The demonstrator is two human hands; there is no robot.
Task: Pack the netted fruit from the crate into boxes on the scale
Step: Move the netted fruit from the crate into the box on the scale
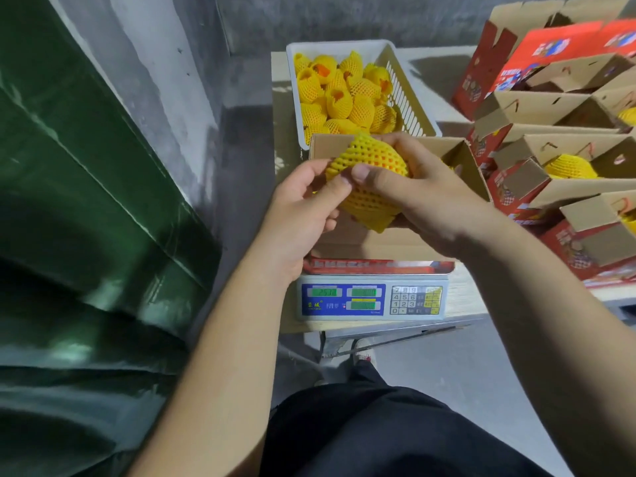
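Yellow foam-netted fruit (370,180) being gripped by left hand (306,208) and right hand (416,194), hovering over open carton (461,156) sitting on scale (371,297); white crate (406,87) behind.

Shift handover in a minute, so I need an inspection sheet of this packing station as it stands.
Surface: wooden table carrying scale, crate, boxes.
Job's things: netted fruit held over the open box on the scale; white crate still holds many.
Clutter: stacked red boxes at right, some with fruit.
Grippers: left hand and right hand both grip the fruit.
Cables: nothing seen.
Surroundings: green sheeting, concrete floor.
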